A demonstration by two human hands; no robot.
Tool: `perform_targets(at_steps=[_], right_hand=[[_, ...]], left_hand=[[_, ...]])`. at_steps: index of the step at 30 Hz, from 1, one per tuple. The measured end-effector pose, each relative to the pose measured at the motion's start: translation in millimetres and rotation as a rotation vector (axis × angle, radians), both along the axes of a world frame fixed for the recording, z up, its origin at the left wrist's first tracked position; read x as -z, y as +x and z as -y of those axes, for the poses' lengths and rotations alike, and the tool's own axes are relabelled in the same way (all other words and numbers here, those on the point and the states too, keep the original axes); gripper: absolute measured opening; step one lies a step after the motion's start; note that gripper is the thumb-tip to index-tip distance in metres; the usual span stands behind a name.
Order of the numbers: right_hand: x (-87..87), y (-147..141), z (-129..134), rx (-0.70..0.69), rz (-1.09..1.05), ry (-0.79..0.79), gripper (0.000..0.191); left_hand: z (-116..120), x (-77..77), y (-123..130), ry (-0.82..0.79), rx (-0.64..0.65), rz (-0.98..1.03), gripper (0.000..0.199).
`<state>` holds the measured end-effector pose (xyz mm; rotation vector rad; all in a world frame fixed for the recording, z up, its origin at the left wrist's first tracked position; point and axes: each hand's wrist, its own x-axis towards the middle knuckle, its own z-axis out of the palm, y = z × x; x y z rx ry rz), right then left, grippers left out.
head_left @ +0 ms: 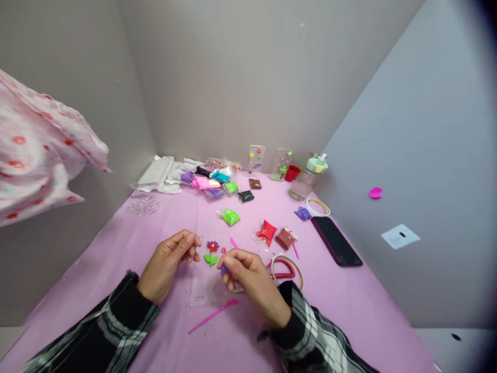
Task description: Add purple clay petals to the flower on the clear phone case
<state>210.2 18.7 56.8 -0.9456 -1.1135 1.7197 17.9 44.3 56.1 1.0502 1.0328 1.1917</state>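
Note:
A clear phone case [204,287] lies on the pink tabletop, bearing a clay flower [212,248] with red and blue petals and green leaves. To the flower's left is my left hand [170,261], thumb and fingers pinched together; what they hold, if anything, is too small to make out. On the other side, my right hand [248,274] pinches a small piece of purple clay [224,270] over the case's right part. A pink modelling tool [213,316] lies below the case. Part of the case is hidden behind my right hand.
Packets of red clay [267,232], brown clay [286,238] and green clay [230,217] lie beyond my hands. Tape rolls [298,272] and a phone [336,241] are at right. A bottle [305,181] and decorated cases [257,158] stand by the back wall. Pink cloth [39,150] hangs left.

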Motion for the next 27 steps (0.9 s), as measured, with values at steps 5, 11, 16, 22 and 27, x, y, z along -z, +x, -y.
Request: perform_targets(at_steps=[5, 11, 16, 22, 27], right_hand=[[3.6, 5, -7, 0.136, -0.067, 0.005, 0.028], [5.8, 7, -8, 0.172, -0.109, -0.003, 0.03], [3.7, 5, -8, 0.202, -0.133, -0.06, 0.032], [3.4, 5, -8, 0.185, -0.113, -0.082, 0.036], [3.4, 5, -7, 0.16, -0.118, -0.074, 0.032]], left_hand=[[0, 7.2, 2, 0.002, 0.017, -0.007, 0.026], [0, 8.5, 2, 0.027, -0.021, -0.008, 0.022], [1, 3.4, 2, 0.031, -0.023, -0.009, 0.039], [1, 6.9, 2, 0.009, 0.014, -0.007, 0.025], [1, 14.0, 3, 0.014, 0.036, -0.012, 0.021]])
